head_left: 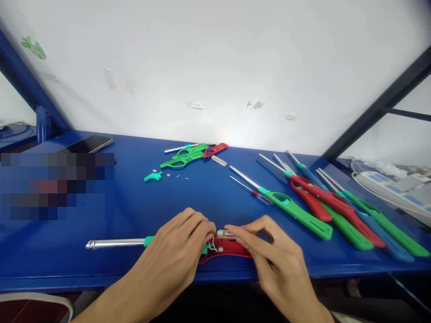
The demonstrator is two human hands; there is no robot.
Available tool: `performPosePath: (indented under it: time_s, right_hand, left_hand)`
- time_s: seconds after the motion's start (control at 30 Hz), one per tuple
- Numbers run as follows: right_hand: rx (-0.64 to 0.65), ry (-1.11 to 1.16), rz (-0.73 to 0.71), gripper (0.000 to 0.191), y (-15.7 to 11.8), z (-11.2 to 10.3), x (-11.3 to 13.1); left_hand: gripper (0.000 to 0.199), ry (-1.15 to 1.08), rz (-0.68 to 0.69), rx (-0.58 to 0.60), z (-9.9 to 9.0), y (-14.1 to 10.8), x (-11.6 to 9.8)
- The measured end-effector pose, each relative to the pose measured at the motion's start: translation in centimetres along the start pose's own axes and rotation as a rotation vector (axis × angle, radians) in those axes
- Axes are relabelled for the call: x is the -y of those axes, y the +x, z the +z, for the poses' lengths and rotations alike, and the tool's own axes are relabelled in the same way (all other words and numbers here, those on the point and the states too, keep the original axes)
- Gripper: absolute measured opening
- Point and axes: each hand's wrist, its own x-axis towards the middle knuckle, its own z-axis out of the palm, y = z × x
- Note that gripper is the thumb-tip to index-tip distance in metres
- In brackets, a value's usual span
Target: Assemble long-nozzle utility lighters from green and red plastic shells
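An opened gas lighter with a red half-shell (232,247) and a long metal barrel (116,243) lies at the table's front edge. White wire and a teal part show inside it. My left hand (180,244) is closed over its middle, the fingertips pressed near the wire and covering part of the shell. Between the thumb and fingers of my right hand (274,253) is a small clear fuel tank (225,233), held just above the red shell. Those fingers hide much of the tank.
Several assembled lighters (323,193) lie at the right, with a screwdriver (257,194) beside the nearest green one. Behind are green shell halves (186,157), a red shell piece (216,150), another clear tank (219,161) and a teal trigger (153,176). A phone (90,144) lies back left.
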Motion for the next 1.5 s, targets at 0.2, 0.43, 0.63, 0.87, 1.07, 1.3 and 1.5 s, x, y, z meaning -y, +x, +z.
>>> performPosePath:
  time_s: [0.2,0.43,0.63,0.87,1.07,1.3,1.5]
  right_hand:
    - [0.012,-0.002,0.031,0.05,0.0,0.1,0.1]
    - [-0.027,0.029,0.092,0.04,0.1,0.1,0.2]
    - [-0.029,0.072,0.199,0.028,0.6,-0.2,0.8]
    - [-0.075,0.066,0.24,0.026,0.8,-0.1,0.8]
    - [-0.081,0.07,0.273,0.026,0.8,-0.1,0.4]
    - [-0.198,0.094,0.378,0.023,0.1,-0.4,-0.8]
    - [-0.257,0.092,0.318,0.022,0.5,-0.3,-0.7]
  left_hand:
    - [0.02,0.008,-0.013,-0.012,0.0,0.0,-0.1]
    - [0.018,0.013,-0.041,-0.022,-0.1,0.1,-0.2]
    - [0.02,0.01,-0.049,-0.02,-0.2,0.2,-0.3]
    - [0.021,0.029,-0.056,0.019,0.0,0.2,-0.5]
    - [0.021,-0.003,-0.088,0.064,0.3,0.1,-0.5]
    - [0.025,0.05,-0.109,0.011,0.6,-0.3,0.0]
    - [0.033,0.215,-0.128,-0.073,0.6,-0.4,-0.2]
